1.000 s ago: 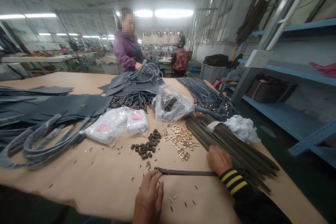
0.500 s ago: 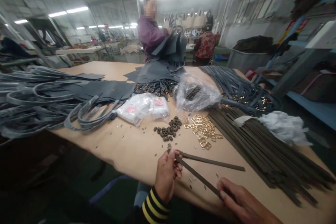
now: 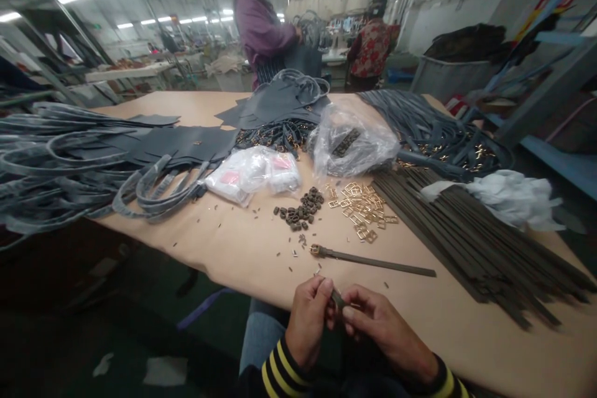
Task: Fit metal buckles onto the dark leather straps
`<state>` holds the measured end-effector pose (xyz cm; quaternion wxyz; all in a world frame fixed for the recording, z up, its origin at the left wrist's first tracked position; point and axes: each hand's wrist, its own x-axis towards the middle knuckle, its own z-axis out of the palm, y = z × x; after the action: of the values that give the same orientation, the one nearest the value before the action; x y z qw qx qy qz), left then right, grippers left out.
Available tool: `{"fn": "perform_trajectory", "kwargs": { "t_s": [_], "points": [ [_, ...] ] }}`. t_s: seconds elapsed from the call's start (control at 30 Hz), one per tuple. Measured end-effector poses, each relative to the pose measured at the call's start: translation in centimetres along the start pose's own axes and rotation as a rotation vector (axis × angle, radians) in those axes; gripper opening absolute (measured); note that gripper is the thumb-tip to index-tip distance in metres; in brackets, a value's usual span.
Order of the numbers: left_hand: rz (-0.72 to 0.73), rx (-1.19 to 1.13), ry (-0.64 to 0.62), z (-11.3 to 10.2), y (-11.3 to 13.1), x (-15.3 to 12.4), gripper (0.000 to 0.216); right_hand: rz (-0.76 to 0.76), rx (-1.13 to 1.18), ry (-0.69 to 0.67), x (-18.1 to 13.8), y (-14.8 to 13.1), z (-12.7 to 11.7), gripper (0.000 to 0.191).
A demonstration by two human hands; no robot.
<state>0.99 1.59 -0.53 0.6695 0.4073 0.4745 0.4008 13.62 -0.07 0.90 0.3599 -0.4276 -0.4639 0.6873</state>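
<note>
My left hand (image 3: pixel 308 318) and my right hand (image 3: pixel 379 328) meet in front of me, just off the near edge of the table (image 3: pixel 242 249). Both pinch the end of a thin dark strap (image 3: pixel 339 300), most of which is hidden under my fingers. A second dark strap with a gold buckle (image 3: pixel 373 261) lies flat on the table just beyond my hands. Past it sit a little heap of dark loops (image 3: pixel 301 210) and a scatter of gold buckles (image 3: pixel 360 208).
A large bundle of dark straps (image 3: pixel 471 236) lies to the right, with white wadding (image 3: pixel 513 199) on it. Plastic bags (image 3: pixel 349 148), grey handles (image 3: pixel 69 168) and leather panels cover the far table. A person in purple (image 3: pixel 263 31) stands at the far end.
My right hand has slid along the strap up to my left hand, and both now hold its end close together. The view has tilted down and left.
</note>
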Motion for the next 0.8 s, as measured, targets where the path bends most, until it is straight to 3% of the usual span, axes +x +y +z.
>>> {"fn": "perform_trajectory", "kwargs": {
  "t_s": [0.17, 0.37, 0.47, 0.6, 0.8],
  "points": [
    [-0.017, -0.108, 0.024, -0.3, 0.4, 0.1, 0.035, -0.062, 0.000, -0.067, -0.5, -0.5, -0.3, 0.027],
    [0.053, -0.280, 0.382, -4.4, 2.0, 0.8, 0.033, 0.061, 0.018, -0.158, -2.3, -1.0, -2.0, 0.031],
    [0.088, -0.313, 0.495, -7.0, 2.8, 0.6, 0.031, 0.058, 0.138, -0.177, -3.3, -0.3, -3.3, 0.032],
    [0.125, -0.327, 0.567, -8.6, 2.6, -0.2, 0.031, -0.026, 0.344, -0.088, -3.5, 0.6, -3.1, 0.032],
    [0.110, -0.187, 0.553, -8.2, 0.4, -1.7, 0.033, -0.218, 0.741, 0.208, -2.1, -1.0, -1.0, 0.032]
  ]
}}
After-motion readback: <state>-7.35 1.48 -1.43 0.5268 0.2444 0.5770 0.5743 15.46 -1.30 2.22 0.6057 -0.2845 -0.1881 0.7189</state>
